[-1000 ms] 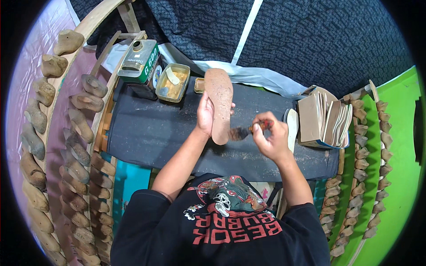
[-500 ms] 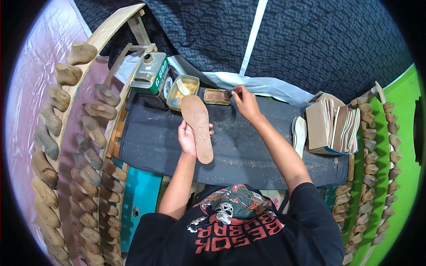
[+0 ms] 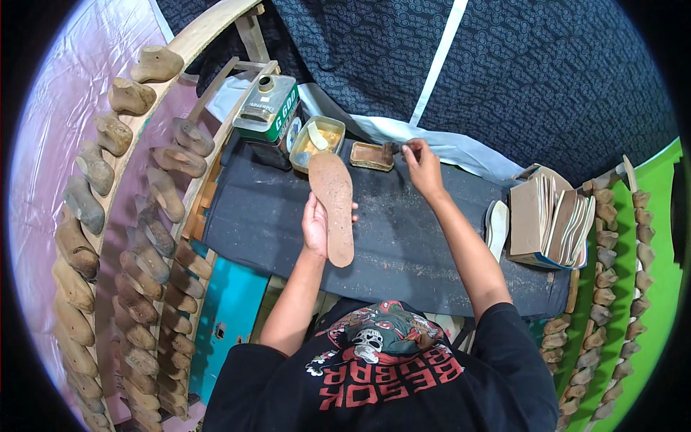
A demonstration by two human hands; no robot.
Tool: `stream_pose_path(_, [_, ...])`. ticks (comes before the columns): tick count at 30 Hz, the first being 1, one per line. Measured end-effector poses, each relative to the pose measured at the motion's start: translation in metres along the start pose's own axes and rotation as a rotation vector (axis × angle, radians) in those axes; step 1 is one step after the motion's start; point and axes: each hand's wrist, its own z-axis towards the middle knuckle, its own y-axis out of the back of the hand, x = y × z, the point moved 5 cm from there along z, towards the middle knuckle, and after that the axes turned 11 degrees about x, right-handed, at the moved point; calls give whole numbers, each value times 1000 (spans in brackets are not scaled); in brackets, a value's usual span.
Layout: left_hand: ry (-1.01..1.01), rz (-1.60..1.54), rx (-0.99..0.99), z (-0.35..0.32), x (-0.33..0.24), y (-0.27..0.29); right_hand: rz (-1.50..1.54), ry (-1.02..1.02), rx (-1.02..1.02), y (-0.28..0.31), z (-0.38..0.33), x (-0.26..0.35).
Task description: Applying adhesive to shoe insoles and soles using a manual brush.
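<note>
A brown shoe insole (image 3: 333,209) lies along my left hand (image 3: 314,229), sole face up, with the fingers wrapped under it and its wide end pointing away from me. My right hand (image 3: 425,173) pinches a small dark brush-like tool (image 3: 390,150) at the right end of a shallow rectangular tray (image 3: 373,167) with brown residue inside. Fingers hide part of the tool, so its exact kind is unclear. Beyond the insole's wide end stands a yellowish tub (image 3: 296,149) with a pale flat scraper-like piece (image 3: 317,135) in it.
A green and grey metal can (image 3: 266,108) stands at the table's back left. On the right, a cardboard box (image 3: 527,216) holds many upright insoles, beside pale insoles (image 3: 497,227). Racks of wooden shoe lasts (image 3: 83,201) flank the dark-covered table (image 3: 425,252) on both sides.
The whole view has shifted, so the table and its things appear farther right. My right hand stays by the tray with the dark tool; the left still holds the insole.
</note>
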Motion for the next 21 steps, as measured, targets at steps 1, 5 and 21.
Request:
stream_pose_path(1, [19,0,22,5,3,-5,26,-5,-34,8,-1,-2])
stream_pose_path(5, [59,-17,70,23,16,-17,241,22,-91,41,-23,30])
stream_pose_path(21, [137,-148,250,88,64,-56,-15,193,76,72,-157,160])
